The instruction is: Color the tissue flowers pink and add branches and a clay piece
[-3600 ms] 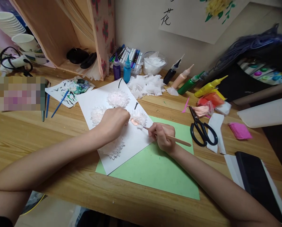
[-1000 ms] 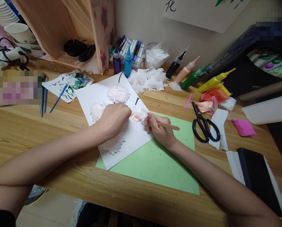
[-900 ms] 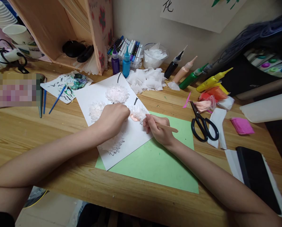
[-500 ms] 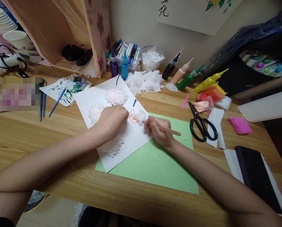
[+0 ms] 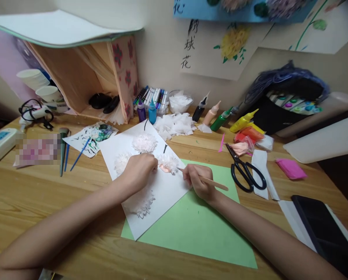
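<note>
My right hand [image 5: 199,178] grips a slim wooden-handled tool [image 5: 217,183], whose thin dark tip reaches the edge of a white paper-petal flower [image 5: 168,162]. A patch of peach-coloured clay [image 5: 164,168] shows on that flower's near side. Left of the flower, my left hand [image 5: 141,166] is closed with fingertips down; whatever they pinch is hidden. Under it lies a white sheet [image 5: 162,202] bearing more ruffled flowers, one [image 5: 145,143] above my hand and one [image 5: 145,204] partly under my wrist. A green sheet [image 5: 209,229] lies partly beneath the white one.
Torn white tissue pieces [image 5: 175,125] lie behind the sheet, near paint bottles [image 5: 220,119] and a marker box [image 5: 159,97]. Black-handled scissors [image 5: 244,171], a pink packet [image 5: 291,168] and a black tray [image 5: 319,229] sit right. Brushes [image 5: 80,154] and a smeared palette sheet [image 5: 89,140] lie left.
The view has tilted up, showing more of the wall and shelf. The tool's dark tip now shows past my right fingers, by the flower's edge. My left hand stays beside the flower.
</note>
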### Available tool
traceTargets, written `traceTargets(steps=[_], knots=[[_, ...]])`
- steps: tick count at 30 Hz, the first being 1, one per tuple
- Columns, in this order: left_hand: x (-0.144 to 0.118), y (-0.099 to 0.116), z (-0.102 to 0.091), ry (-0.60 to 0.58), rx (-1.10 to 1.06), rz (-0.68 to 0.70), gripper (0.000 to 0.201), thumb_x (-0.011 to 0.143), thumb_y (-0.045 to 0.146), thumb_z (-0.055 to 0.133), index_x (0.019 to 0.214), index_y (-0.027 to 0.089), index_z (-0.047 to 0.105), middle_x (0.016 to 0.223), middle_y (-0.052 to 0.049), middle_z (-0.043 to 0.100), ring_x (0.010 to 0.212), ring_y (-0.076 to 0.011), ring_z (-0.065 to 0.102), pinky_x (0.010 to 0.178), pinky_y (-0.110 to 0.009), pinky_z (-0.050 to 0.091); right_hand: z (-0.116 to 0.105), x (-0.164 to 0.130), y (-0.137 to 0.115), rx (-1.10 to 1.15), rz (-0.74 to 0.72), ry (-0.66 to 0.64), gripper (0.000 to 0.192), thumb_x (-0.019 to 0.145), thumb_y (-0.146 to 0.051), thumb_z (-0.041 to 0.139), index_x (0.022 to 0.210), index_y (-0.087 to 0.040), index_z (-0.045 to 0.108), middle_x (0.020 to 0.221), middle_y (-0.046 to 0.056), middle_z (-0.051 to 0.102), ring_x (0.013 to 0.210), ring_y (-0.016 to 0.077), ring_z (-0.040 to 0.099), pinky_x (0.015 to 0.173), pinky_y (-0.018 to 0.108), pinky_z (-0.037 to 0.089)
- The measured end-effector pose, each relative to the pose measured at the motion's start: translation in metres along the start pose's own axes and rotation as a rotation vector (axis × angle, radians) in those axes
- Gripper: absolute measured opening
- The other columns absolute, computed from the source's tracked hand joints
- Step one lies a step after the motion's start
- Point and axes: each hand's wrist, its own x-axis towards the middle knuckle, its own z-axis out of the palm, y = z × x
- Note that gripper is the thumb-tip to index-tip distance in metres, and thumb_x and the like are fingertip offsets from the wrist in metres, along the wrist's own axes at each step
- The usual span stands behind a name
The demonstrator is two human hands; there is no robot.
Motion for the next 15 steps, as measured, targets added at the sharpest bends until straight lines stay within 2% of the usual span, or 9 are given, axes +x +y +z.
traceTargets(steps=[3, 7, 8, 9, 11, 15], knots=[[0.003, -0.018, -0.017, 0.047, -0.127, -0.056, 0.016, 0.076, 0.022, 0.053, 0.075, 0.021, 0.069, 0.083, -0.003, 0.071, 0.078, -0.0195, 0.062, 0.058, -0.027, 0.037, -0.007, -0.002, 0.004, -0.003, -0.063, 0.028, 0.044, 0.096, -0.036, 0.029, 0.059, -0.021, 0.049, 0.05, -0.002, 0.047, 0.047, 0.0119, 0.047, 0.052, 0.025, 0.036], [0.008, -0.062, -0.049, 0.306, -0.109, -0.256, 0.022, 0.082, 0.034, 0.05, 0.084, 0.022, 0.068, 0.094, -0.005, 0.071, 0.086, -0.0213, 0.061, 0.064, -0.027, 0.039, -0.007, 0.002, 0.007, 0.002, 0.128, -0.007, 0.037, 0.092, -0.041, 0.041, 0.062, -0.021, 0.047, 0.053, -0.003, 0.048, 0.05, 0.0119, 0.047, 0.052, 0.025, 0.035], [0.01, -0.075, -0.053, 0.331, -0.087, -0.312, 0.025, 0.083, 0.035, 0.048, 0.084, 0.021, 0.068, 0.095, -0.006, 0.071, 0.086, -0.0222, 0.062, 0.064, -0.028, 0.039, -0.007, 0.003, 0.007, 0.011, 0.182, -0.019, 0.037, 0.092, -0.042, 0.043, 0.061, -0.021, 0.045, 0.053, -0.003, 0.048, 0.05, 0.0118, 0.047, 0.052, 0.025, 0.035], [0.013, -0.087, -0.055, 0.325, -0.084, -0.379, 0.027, 0.083, 0.037, 0.047, 0.084, 0.02, 0.068, 0.095, -0.007, 0.071, 0.086, -0.0232, 0.062, 0.062, -0.028, 0.038, -0.006, 0.004, 0.007, 0.018, 0.223, -0.031, 0.038, 0.092, -0.043, 0.043, 0.06, -0.021, 0.044, 0.053, -0.003, 0.047, 0.05, 0.0118, 0.046, 0.052, 0.024, 0.035], [0.02, -0.107, -0.053, 0.271, -0.088, -0.423, 0.03, 0.084, 0.038, 0.043, 0.084, 0.019, 0.067, 0.095, -0.008, 0.071, 0.087, -0.0245, 0.062, 0.063, -0.028, 0.039, -0.004, 0.004, 0.006, 0.028, 0.263, -0.05, 0.04, 0.092, -0.044, 0.041, 0.06, -0.021, 0.043, 0.054, -0.003, 0.047, 0.051, 0.0121, 0.046, 0.053, 0.025, 0.035], [0.036, -0.127, -0.035, 0.173, -0.114, -0.394, 0.032, 0.085, 0.034, 0.039, 0.088, 0.017, 0.066, 0.103, -0.012, 0.069, 0.095, -0.0257, 0.062, 0.071, -0.029, 0.042, -0.002, 0.006, 0.005, -0.012, 0.235, -0.022, 0.033, 0.093, -0.041, 0.04, 0.068, -0.021, 0.049, 0.063, -0.001, 0.054, 0.059, 0.0142, 0.051, 0.061, 0.026, 0.039]])
